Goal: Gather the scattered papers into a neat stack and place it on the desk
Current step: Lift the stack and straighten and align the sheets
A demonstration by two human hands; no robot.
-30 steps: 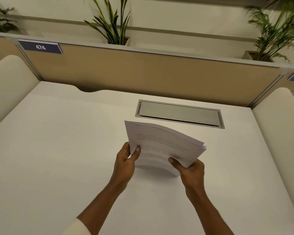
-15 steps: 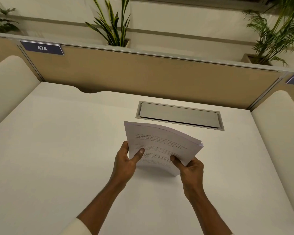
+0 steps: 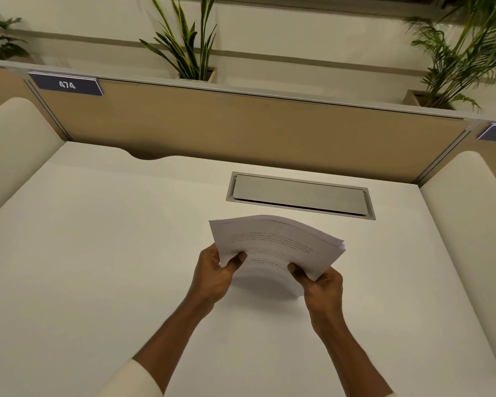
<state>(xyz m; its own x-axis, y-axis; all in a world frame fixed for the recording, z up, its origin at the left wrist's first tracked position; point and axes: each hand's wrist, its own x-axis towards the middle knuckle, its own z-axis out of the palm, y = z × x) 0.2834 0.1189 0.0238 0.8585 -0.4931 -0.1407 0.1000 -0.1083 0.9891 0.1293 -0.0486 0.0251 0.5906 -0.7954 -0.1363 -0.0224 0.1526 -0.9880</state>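
A stack of white printed papers (image 3: 275, 242) is held just above the middle of the white desk (image 3: 98, 253), bowed upward in an arc with its far edge raised. My left hand (image 3: 212, 273) grips the stack's near left corner, thumb on top. My right hand (image 3: 322, 287) grips the near right corner, thumb on the printed face. The sheets' edges on the right side look roughly aligned. The stack's near edge seems to rest on or close to the desk; I cannot tell which.
A grey metal cable hatch (image 3: 299, 194) is set flush in the desk just beyond the papers. A tan partition (image 3: 241, 133) with a "474" label (image 3: 66, 85) closes the back. Cream padded dividers (image 3: 12, 144) (image 3: 476, 202) flank both sides. Potted plants (image 3: 186, 44) stand behind.
The stack has bowed more strongly upward and its right edges have drawn closer together. Both hands keep their grip in nearly the same spot.
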